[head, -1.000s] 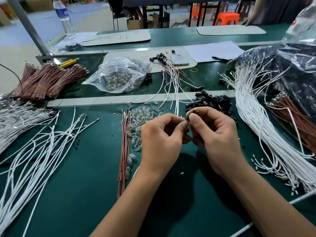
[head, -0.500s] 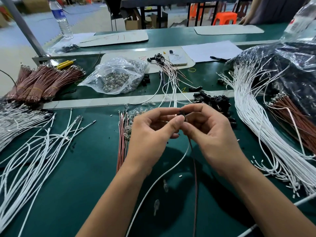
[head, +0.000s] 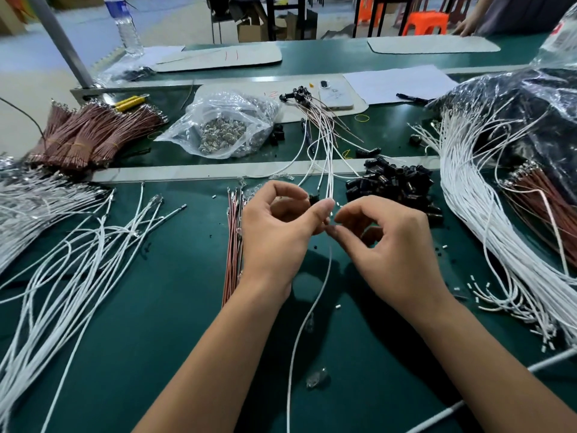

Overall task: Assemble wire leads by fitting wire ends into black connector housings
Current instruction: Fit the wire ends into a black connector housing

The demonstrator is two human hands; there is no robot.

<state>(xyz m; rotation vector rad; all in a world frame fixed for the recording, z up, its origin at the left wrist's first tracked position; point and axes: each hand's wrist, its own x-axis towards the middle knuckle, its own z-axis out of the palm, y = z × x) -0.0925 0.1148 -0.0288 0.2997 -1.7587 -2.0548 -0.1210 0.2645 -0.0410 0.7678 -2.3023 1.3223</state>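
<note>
Both forearms reach fwd over the dark green bench mat [head: 156,354], palms turned inward, hands nearly meeting at centre. Left hand [head: 278,232]: fingers curled, thumb and index pinching a small black plastic connector housing [head: 313,200] just above the thumb tip. Right hand [head: 393,245]: fingers curled, thumb and index tips closed on the top end of a long thin white wire [head: 299,326], which hangs down toward the viewer btwn the arms. Wire end sits just beside the housing; can't tell if it's seated. Loose heap of black housings [head: 393,185] lies just behind the right hand, thin red-brown wire bundle [head: 232,245] beside the left wrist.
</note>
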